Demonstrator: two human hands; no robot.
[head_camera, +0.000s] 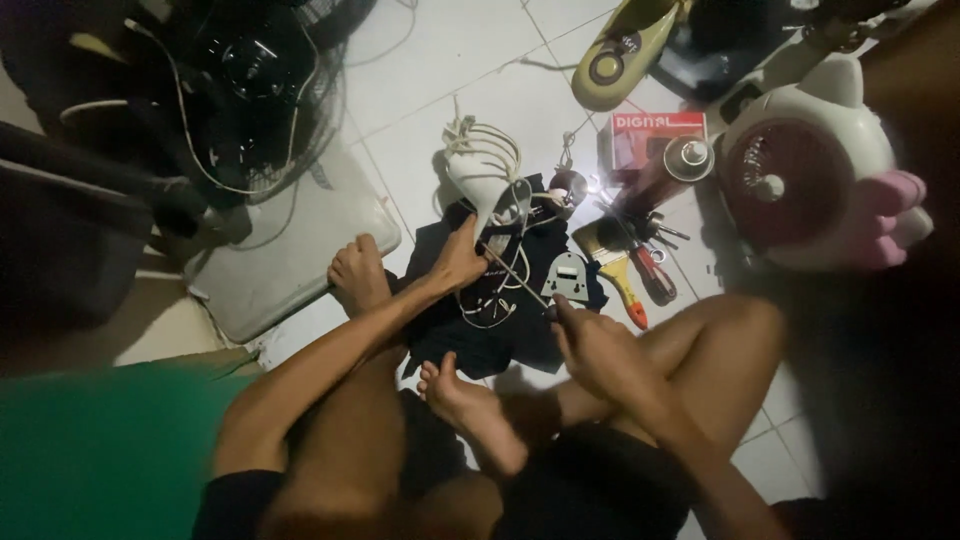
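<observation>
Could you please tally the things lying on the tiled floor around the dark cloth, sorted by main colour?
White: 2, the white plastic appliance body and the white cat-shaped fan
Red: 1, the red cardboard box
Yellow: 1, the yellow-handled paintbrush
Green: 1, the pale green oval appliance
Total: 5

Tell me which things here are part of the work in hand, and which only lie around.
In hand:
left hand on white appliance body
right hand holding screwdriver
dark cloth underneath

Lying about:
paintbrush
spray can
red box
white-and-pink fan
</observation>
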